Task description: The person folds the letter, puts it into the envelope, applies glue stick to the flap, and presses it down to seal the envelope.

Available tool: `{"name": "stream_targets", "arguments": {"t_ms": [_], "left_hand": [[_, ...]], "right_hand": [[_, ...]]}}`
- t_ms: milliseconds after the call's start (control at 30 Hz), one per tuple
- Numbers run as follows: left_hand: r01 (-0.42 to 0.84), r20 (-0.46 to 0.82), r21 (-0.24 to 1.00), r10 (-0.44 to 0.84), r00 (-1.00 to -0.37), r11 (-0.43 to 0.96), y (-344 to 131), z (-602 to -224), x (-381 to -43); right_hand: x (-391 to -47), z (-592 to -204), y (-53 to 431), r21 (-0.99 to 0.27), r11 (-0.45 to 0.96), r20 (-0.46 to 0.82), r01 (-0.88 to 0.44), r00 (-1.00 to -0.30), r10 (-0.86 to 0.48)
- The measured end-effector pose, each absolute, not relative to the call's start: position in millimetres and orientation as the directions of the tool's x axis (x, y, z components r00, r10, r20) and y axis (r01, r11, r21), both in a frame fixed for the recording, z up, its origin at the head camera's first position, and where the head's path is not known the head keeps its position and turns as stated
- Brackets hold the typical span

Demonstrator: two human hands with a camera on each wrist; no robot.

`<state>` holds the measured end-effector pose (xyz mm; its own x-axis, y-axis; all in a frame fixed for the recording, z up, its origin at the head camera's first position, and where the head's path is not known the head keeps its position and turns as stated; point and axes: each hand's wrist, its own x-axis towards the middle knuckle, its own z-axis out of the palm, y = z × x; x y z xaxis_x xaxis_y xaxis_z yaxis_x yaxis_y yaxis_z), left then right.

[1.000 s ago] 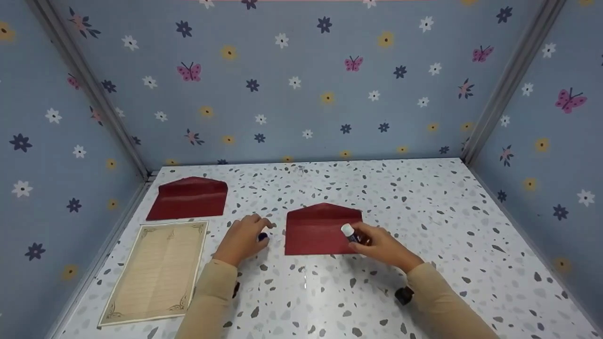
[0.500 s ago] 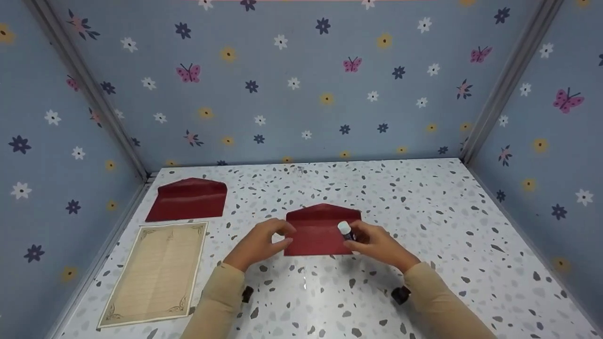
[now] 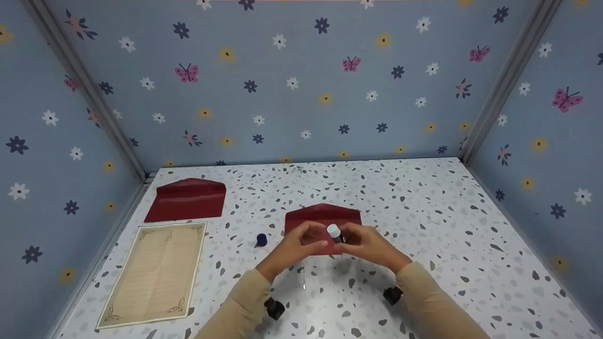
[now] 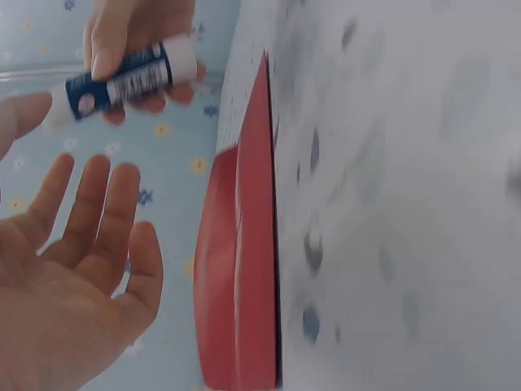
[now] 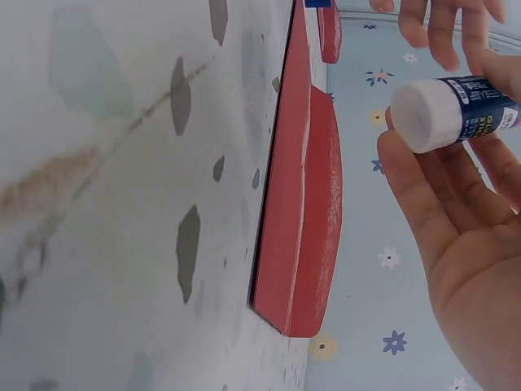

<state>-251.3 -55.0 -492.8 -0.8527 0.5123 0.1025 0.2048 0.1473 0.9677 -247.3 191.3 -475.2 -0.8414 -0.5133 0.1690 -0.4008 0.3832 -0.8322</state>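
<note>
My right hand (image 3: 374,246) pinches a glue stick (image 5: 480,110) with a dark blue label and white ends, held over the red envelope (image 3: 301,217). Just left of it, my left hand (image 3: 297,245) has its fingers spread and loosely curved, holding nothing. In the left wrist view, the left thumb (image 4: 24,116) comes close to one white end of the glue stick. The envelope lies on the table with its flap up, its front part covered by both hands in the head view. A dark blue cap (image 3: 262,239) stands on the table, left of the envelope.
A second red envelope (image 3: 186,202) lies open at the back left of the speckled table (image 3: 405,197). In front of it is a beige bordered sheet of paper (image 3: 153,273). Blue flowered panels (image 3: 301,84) enclose the back and sides.
My left hand has moved right from beside the blue cap, which now stands uncovered, to the glue stick. My right hand has shifted slightly left with the glue stick.
</note>
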Motion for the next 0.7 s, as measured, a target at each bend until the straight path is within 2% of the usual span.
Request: {"name": "stream_targets", "arguments": {"t_ms": [233,367,500,700], "left_hand": [[0.083,0.026,0.991,0.47,-0.882,0.101,-36,-492,-245],[0.069,0.017,0.993,0.454,-0.891,0.098,-32,-493,-245],[0.05,0.03,0.998,0.446,-0.894,0.032,-31,-496,-247],[0.028,0.032,0.999,0.354,-0.935,-0.016,-31,-498,-250]], "right_hand": [[-241,-465,184,-0.811,0.354,0.225,-0.466,-0.806,-0.547],[-243,-467,183,-0.813,0.352,0.22,-0.464,-0.805,-0.551],[-243,-469,184,-0.815,0.345,0.22,-0.465,-0.8,-0.559],[-240,-471,185,-0.819,0.356,0.219,-0.449,-0.82,-0.529]]}}
